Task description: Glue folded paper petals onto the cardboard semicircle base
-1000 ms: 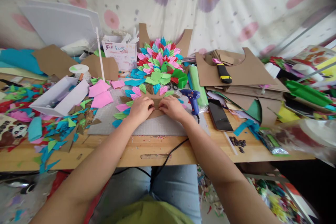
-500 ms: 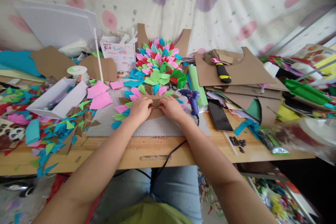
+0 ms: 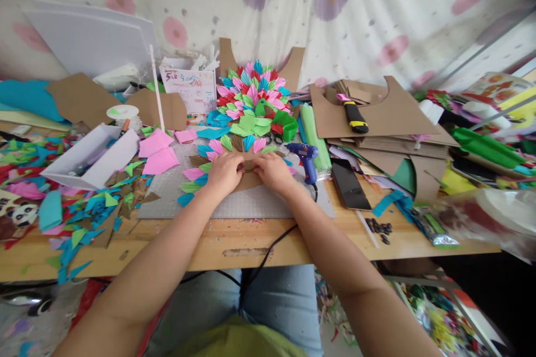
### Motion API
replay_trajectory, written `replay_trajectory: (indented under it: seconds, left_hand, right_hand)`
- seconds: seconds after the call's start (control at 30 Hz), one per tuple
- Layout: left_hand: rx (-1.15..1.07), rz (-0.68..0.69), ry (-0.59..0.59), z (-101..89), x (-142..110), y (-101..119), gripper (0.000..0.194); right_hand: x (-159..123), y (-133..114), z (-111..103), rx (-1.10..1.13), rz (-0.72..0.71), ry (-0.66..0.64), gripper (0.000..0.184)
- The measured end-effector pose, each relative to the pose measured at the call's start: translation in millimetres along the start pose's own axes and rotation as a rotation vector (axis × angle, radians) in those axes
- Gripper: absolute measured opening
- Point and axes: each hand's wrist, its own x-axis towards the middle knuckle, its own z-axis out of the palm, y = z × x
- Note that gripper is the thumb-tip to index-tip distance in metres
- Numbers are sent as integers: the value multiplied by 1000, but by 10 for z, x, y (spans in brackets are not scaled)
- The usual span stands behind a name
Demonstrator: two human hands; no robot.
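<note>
My left hand [image 3: 226,172] and my right hand [image 3: 272,170] face each other over a brown cardboard piece [image 3: 249,181] lying on the grey cutting mat [image 3: 176,159]. Both are closed, fingertips pinching the ends of a small brown paper piece [image 3: 249,165] that spans the gap between them. Folded paper petals [image 3: 215,147] in pink, blue, green and brown fan out round the cardboard's edge. Some petals are hidden under my hands. A blue glue gun [image 3: 307,159] stands just right of my right hand, its black cord running down over the table edge.
Behind the mat rises a petal-covered cardboard piece [image 3: 255,89]. To the left are a white open box [image 3: 94,156], pink paper [image 3: 161,159] and colourful scraps. On the right lie a phone [image 3: 349,183] and stacked cardboard [image 3: 389,117] with a yellow-black cutter [image 3: 355,116] on top.
My hands stay over the cardboard, pinching the brown paper piece, with hardly any movement. The whole view has shifted slightly.
</note>
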Motion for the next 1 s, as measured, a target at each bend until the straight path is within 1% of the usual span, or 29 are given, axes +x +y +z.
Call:
replay_trajectory:
  seconds: [0.2, 0.4, 0.53, 0.63, 0.77, 0.9, 1.0]
  left_hand:
    - [42, 22, -17, 2, 10, -6, 8]
    - [-8, -24, -7, 13, 31, -19, 7]
    - [19, -32, -30, 26, 39, -23, 7]
    - [53, -13, -11, 36, 41, -22, 9]
    - [67, 17, 7, 44, 44, -28, 10]
    - [51, 15, 13, 47, 52, -42, 7]
    - [43, 13, 27, 51, 54, -49, 8]
  right_hand:
    - [4, -10, 0, -22, 12, -4, 19]
    - [30, -11, 18, 3, 88, -14, 15]
    - [28, -21, 21, 5, 98, 5, 17]
    - [17, -22, 21, 2, 89, 21, 20]
    - [11, -14, 13, -20, 80, 8, 20]
    - [23, -15, 3, -45, 93, 0, 18]
    - [33, -16, 9, -53, 113, -1, 17]
